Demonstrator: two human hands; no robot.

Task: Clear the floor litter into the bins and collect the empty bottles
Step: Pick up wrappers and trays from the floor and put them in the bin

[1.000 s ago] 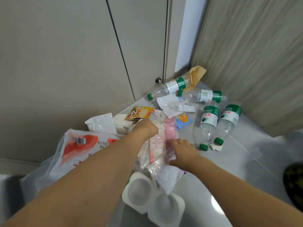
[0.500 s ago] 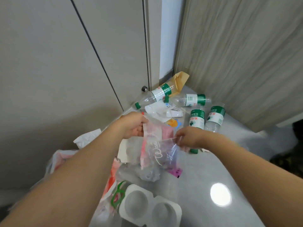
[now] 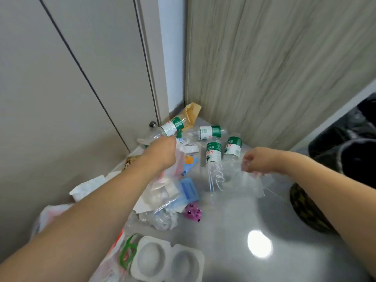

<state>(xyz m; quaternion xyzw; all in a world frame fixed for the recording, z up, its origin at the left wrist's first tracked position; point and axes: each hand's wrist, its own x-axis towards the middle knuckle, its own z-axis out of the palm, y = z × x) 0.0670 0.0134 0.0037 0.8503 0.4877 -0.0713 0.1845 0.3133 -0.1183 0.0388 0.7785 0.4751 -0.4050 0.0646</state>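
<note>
The right hand (image 3: 255,160) pinches a clear bag (image 3: 236,180) by its top edge, held up off the floor (image 3: 234,231) — likely bound for a bin. The left hand's (image 3: 162,152) grip bunches more wrappers (image 3: 162,192). Four empty bottles (image 3: 213,151) lie in the corner beyond, untouched.

Clear bottles (image 3: 213,151) wear green-and-white labels. A purple scrap (image 3: 193,212) and blue packet (image 3: 189,189) lie on glossy grey floor (image 3: 234,251).

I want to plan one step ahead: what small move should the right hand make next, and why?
Probably carry the clear plastic bag rightward to the dark bin: the right hand already pinches it off the floor, and that bin stands just beside it.
</note>
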